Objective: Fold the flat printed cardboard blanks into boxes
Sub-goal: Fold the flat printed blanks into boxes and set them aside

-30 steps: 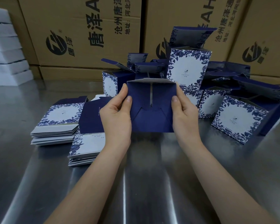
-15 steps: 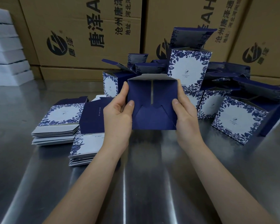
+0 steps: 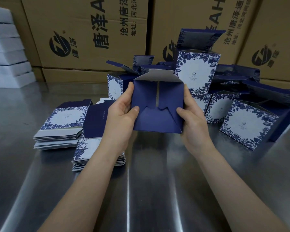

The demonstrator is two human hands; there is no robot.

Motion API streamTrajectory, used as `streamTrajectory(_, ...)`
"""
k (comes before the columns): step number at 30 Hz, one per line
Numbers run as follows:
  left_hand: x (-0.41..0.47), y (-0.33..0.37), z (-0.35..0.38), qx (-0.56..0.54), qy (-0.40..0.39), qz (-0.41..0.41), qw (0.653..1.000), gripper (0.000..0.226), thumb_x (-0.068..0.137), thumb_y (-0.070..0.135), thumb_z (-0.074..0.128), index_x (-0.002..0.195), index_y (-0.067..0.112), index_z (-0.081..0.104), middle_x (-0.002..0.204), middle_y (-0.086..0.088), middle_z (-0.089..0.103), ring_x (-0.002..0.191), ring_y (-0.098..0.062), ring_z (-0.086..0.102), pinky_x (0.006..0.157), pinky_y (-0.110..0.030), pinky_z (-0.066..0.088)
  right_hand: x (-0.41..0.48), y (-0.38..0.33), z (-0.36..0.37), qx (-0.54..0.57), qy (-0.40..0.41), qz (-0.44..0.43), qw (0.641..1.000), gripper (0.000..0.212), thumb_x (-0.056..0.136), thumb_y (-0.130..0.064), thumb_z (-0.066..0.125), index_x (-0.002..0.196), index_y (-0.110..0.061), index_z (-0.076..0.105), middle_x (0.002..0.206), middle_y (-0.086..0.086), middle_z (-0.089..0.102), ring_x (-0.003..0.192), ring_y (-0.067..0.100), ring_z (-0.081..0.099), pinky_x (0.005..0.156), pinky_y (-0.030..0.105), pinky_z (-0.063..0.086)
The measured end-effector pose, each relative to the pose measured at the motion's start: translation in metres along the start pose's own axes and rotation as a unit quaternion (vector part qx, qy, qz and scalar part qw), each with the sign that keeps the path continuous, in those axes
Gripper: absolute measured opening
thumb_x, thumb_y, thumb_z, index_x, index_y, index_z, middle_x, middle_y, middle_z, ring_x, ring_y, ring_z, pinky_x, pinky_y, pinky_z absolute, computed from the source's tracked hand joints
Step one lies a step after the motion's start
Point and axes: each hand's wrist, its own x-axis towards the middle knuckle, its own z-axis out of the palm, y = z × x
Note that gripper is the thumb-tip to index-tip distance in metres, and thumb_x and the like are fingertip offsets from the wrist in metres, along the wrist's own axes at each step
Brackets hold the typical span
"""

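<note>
Both hands point(image 3: 122, 118) grip box point(image 3: 157, 104) — bottom interlocked.

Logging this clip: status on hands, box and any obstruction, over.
Left hand and right hand both grip the half-folded box. Bottom flaps folded in, facing the camera. Nothing blocking the hands.

Left grip point(image 3: 122, 118), right grip point(image 3: 193, 124): bare, nails short. Left forearm point(image 3: 90, 174), right forearm point(image 3: 228, 178): bare to frame edge.

box point(image 3: 157, 118) tilted up more, white far flap point(image 3: 155, 75) risen, thumbs point(image 3: 135, 109) lower
</note>
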Motion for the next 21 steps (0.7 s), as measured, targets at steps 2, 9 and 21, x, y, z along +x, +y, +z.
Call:
streamTrajectory(2,0.001,0.002,-0.004,-0.004,-0.020,-0.003,1.000,0.066,0.092,-0.017,0.043,0.149,0.013,0.035,0.115,0.031,0.065,0.118,0.007,0.056,0.092,-0.014,0.047,0.001,-0.004,-0.001,0.018,-0.024,0.008,1.000,0.075,0.078,0.004,0.035,0.150,-0.017,0.029,0.131,-0.021,0.057,0.121,-0.001,0.054,0.093,0.018,0.047)
streamTrajectory(9,0.002,0.009,-0.014,0.001,-0.089,-0.026,0.996,0.077,0.085,-0.020,0.039,0.154,0.011,0.024,0.142,0.013,0.052,0.131,-0.001,0.049,0.102,-0.020,0.045,0.001,-0.007,-0.001,0.034,-0.041,0.030,0.998,0.082,0.077,0.020,0.024,0.152,-0.012,0.026,0.150,-0.001,0.044,0.130,0.011,0.050,0.102,0.025,0.045)
streamTrajectory(21,-0.003,0.016,-0.005,0.006,-0.050,-0.015,0.999,0.087,0.079,-0.025,0.040,0.150,0.025,0.028,0.144,0.013,0.046,0.132,0.004,0.045,0.096,-0.018,0.047,0.001,-0.018,0.003,-0.029,-0.031,-0.003,0.999,0.097,0.069,0.011,0.034,0.139,-0.056,0.027,0.144,-0.016,0.047,0.123,0.007,0.052,0.090,0.027,0.045)
